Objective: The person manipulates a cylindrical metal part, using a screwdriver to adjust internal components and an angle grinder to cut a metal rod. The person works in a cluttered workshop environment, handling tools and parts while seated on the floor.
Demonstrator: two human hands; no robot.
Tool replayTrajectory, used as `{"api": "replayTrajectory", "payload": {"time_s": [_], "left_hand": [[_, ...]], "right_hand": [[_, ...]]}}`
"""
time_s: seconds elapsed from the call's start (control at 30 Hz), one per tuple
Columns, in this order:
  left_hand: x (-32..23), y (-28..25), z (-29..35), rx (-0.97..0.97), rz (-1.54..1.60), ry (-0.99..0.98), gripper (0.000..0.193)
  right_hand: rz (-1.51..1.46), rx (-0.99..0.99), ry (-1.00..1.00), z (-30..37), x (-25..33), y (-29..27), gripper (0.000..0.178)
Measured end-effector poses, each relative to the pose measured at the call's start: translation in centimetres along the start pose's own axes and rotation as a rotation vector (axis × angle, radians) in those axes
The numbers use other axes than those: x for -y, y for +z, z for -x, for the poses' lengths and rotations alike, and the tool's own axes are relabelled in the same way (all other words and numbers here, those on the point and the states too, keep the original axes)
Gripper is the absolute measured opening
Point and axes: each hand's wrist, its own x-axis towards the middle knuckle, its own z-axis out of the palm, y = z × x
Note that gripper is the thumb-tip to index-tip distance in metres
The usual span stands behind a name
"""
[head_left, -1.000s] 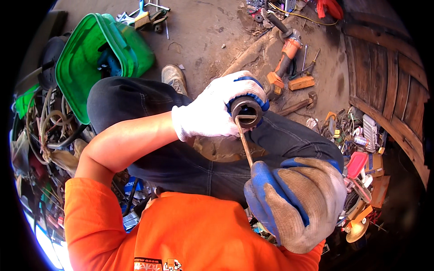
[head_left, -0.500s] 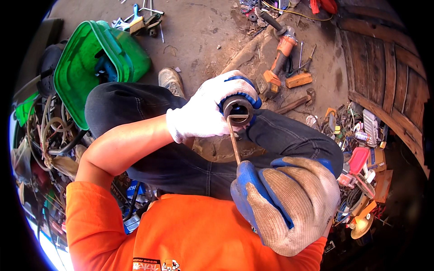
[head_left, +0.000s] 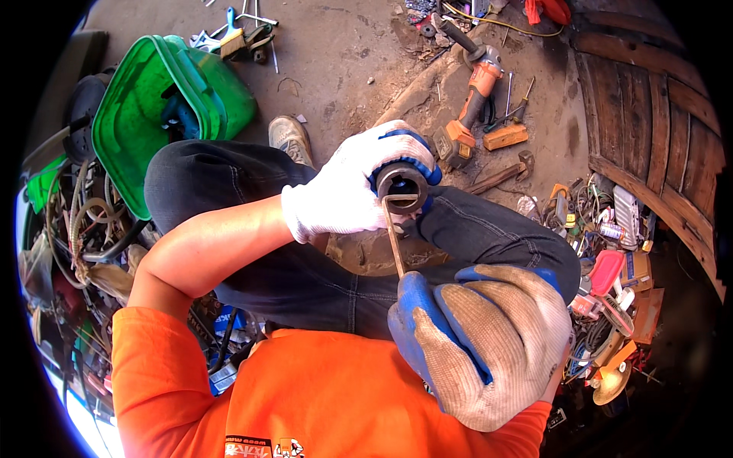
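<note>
My left hand, in a white glove with blue coating, is closed around a dark round metal piece with a hollow open end. That open end faces me, above my bent legs. A thin L-shaped hex key spans from it to my right hand, which wears a soiled white-and-blue glove. My right fingers are curled round the key's long arm. The short arm of the key lies across the opening; whether its tip is seated in anything I cannot tell.
A green bin stands at the left with a blue-green tool inside. On the floor ahead lie an orange angle grinder, a small wooden block, a hammer and a screwdriver. Wooden boards and heaped clutter are at the right.
My right hand has shifted very slightly left, still gripping the hex key. The left hand and the metal piece look the same.
</note>
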Motion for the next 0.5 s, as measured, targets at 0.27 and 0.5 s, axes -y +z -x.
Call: {"api": "replayTrajectory", "payload": {"time_s": [0.27,0.5], "left_hand": [[-0.2,-0.1,0.0,0.008,0.018,-0.014,0.042],[-0.1,-0.2,0.1,0.008,0.002,-0.022,0.043]], "right_hand": [[0.101,0.106,0.029,-0.8,0.6,-0.7,0.041],[0.08,0.119,0.054,-1.0,0.8,-0.8,0.029]]}}
